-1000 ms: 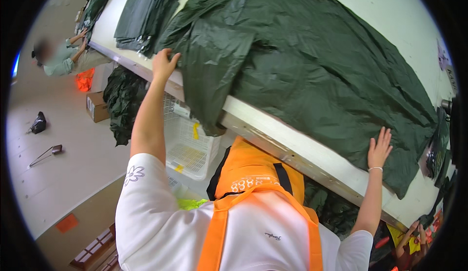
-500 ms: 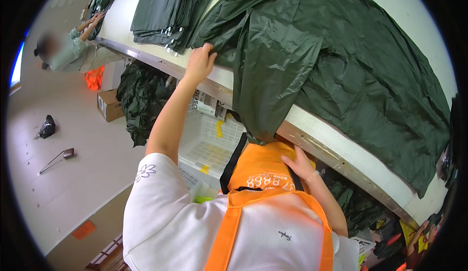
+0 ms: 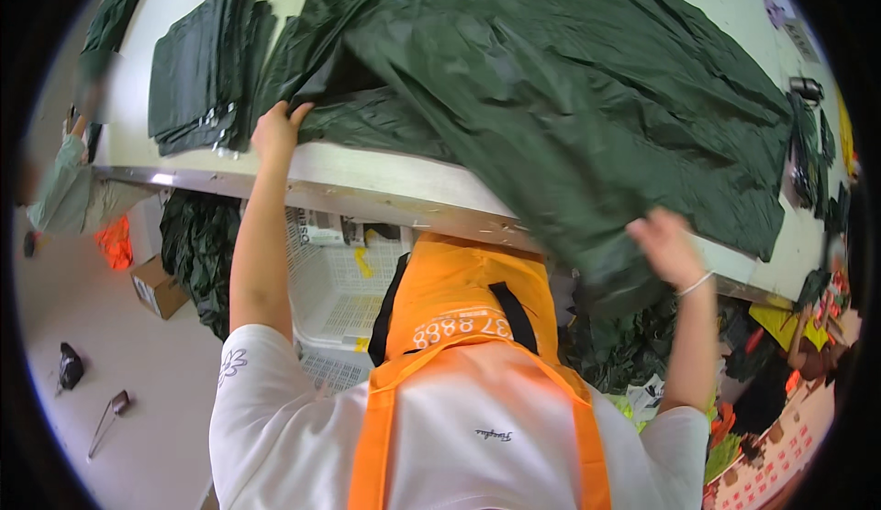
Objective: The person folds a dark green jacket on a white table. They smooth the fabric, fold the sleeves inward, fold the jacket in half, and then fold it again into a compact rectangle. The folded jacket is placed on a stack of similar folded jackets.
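Note:
A large sheet of shiny dark green garment fabric (image 3: 569, 88) lies wrinkled across the white table. One flap hangs over the front edge. My left hand (image 3: 278, 134) is closed on the fabric's left edge, thumb and fingers pinching it beside the stack. At the table's front edge on the right, my right hand (image 3: 668, 246) is by the hanging flap, blurred by motion; whether its fingers grip the cloth does not show. To the left of my left hand sits a neat stack of folded dark green pieces (image 3: 197, 70) with small white tags.
Below the white table (image 3: 385, 175) are a white plastic basket (image 3: 335, 290) and heaps of dark green cloth (image 3: 204, 244). A cardboard box (image 3: 158, 287) stands on the floor at left. Another person's sleeve (image 3: 60, 184) shows at the far left.
My right hand has risen from my apron to the fabric flap, which has swung to the right. The view has turned; my left hand stays at the fabric's left edge.

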Demonstrator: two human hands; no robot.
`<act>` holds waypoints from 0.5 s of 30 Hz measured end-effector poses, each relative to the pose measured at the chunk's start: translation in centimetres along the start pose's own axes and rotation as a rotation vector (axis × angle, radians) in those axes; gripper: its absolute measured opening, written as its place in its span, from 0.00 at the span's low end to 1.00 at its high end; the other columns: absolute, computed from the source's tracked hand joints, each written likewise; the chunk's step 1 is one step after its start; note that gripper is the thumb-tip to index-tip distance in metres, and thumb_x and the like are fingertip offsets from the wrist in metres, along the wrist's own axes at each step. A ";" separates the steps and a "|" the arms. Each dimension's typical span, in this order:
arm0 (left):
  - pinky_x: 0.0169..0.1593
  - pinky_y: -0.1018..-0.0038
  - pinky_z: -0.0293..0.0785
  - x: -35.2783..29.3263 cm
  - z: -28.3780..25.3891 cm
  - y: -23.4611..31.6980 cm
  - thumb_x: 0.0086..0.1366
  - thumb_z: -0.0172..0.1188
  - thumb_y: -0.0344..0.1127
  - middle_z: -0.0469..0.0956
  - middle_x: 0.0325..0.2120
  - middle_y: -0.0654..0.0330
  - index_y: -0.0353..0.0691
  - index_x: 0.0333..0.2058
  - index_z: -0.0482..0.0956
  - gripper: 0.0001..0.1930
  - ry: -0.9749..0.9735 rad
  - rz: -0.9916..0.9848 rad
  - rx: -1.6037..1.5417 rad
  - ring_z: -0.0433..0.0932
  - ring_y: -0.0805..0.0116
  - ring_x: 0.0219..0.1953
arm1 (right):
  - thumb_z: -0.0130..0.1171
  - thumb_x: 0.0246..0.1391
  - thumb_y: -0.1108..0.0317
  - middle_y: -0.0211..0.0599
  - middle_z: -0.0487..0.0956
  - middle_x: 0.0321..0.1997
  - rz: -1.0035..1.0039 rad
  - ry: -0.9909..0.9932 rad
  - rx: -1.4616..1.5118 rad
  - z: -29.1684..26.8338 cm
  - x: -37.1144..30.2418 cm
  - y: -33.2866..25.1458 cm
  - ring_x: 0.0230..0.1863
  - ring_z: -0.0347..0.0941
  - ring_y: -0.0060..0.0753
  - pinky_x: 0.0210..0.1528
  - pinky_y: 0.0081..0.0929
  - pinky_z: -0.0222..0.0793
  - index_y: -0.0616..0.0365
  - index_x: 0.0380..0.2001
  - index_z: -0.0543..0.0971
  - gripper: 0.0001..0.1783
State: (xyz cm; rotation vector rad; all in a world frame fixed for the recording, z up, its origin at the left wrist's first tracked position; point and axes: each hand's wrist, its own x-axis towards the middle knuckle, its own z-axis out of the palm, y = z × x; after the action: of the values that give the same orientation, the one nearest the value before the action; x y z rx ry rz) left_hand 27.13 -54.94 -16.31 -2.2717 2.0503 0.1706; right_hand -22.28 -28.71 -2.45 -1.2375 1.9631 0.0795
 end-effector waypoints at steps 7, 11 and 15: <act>0.39 0.58 0.73 2.0 1.0 -0.5 0.55 0.59 0.48 0.79 0.32 0.50 0.43 0.36 0.76 0.16 -0.028 0.090 -0.009 0.77 0.47 0.38 | 0.60 0.50 0.54 0.49 0.74 0.50 0.027 0.813 -0.688 -6.1 9.5 11.4 0.53 0.68 0.49 0.53 0.42 0.63 0.58 0.51 0.69 0.29; 0.55 0.63 0.65 -2.3 -4.0 3.9 0.45 0.53 0.25 0.72 0.48 0.49 0.37 0.49 0.71 0.27 0.369 0.561 -0.232 0.70 0.51 0.51 | 0.60 0.51 0.51 0.56 0.68 0.55 0.065 1.123 -0.180 -4.8 4.0 11.6 0.57 0.63 0.54 0.58 0.38 0.59 0.67 0.56 0.64 0.37; 0.65 0.53 0.46 -8.8 -6.1 20.2 0.53 0.58 0.31 0.63 0.60 0.56 0.45 0.56 0.69 0.28 0.184 0.972 -0.262 0.56 0.52 0.64 | 0.56 0.55 0.46 0.39 0.75 0.29 0.384 0.893 0.751 1.8 3.1 16.4 0.36 0.69 0.29 0.44 0.25 0.65 0.68 0.37 0.74 0.29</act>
State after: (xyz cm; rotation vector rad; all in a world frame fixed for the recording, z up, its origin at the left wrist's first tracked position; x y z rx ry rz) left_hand 6.36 -49.17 -8.75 -1.1949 3.2026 0.2942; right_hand -34.67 -21.62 -11.29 -0.3770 2.5603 -1.0823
